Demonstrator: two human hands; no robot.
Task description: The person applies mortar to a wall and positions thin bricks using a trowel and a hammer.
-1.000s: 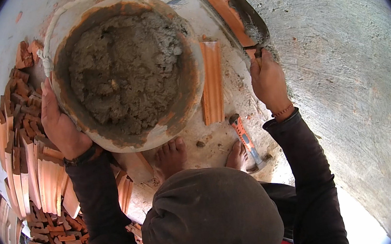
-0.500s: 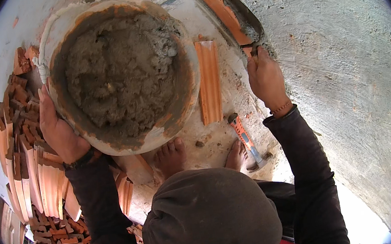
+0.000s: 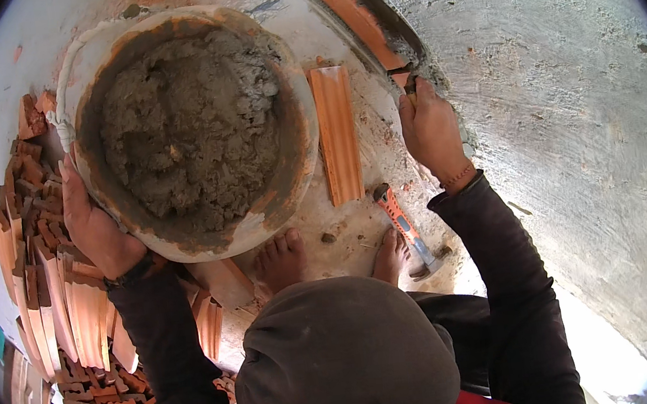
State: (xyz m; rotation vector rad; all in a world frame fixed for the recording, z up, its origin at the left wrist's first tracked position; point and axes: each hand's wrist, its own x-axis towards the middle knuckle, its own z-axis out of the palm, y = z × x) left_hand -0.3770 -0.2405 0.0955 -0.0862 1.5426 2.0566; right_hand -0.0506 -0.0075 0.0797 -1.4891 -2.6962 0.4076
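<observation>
A large round bucket [image 3: 303,152] full of wet grey mortar [image 3: 188,130] stands in front of me, tilted toward me. My left hand [image 3: 99,227] grips its left side, fingers lying along the outer wall and thumb hidden. At the right, my right hand [image 3: 433,127] is closed around the short handle of a trowel [image 3: 411,90]. The trowel's dark blade is hard to tell from the mortar beside a long terracotta strip [image 3: 354,19], set along the foot of the wall. Its fingers are just below a small terracotta piece [image 3: 400,79] at the strip's near end.
A loose terracotta strip [image 3: 338,136] lies right of the bucket. An orange-handled hammer [image 3: 404,221] rests by my right foot [image 3: 390,258]. Stacked terracotta pieces [image 3: 80,309] line the left side. The rough grey wall [image 3: 569,118] rises on the right.
The bucket and my right hand appear slightly farther left, partly because the view has shifted. Less of the dark trowel blade shows beside the set strip. Both hands keep their grip.
</observation>
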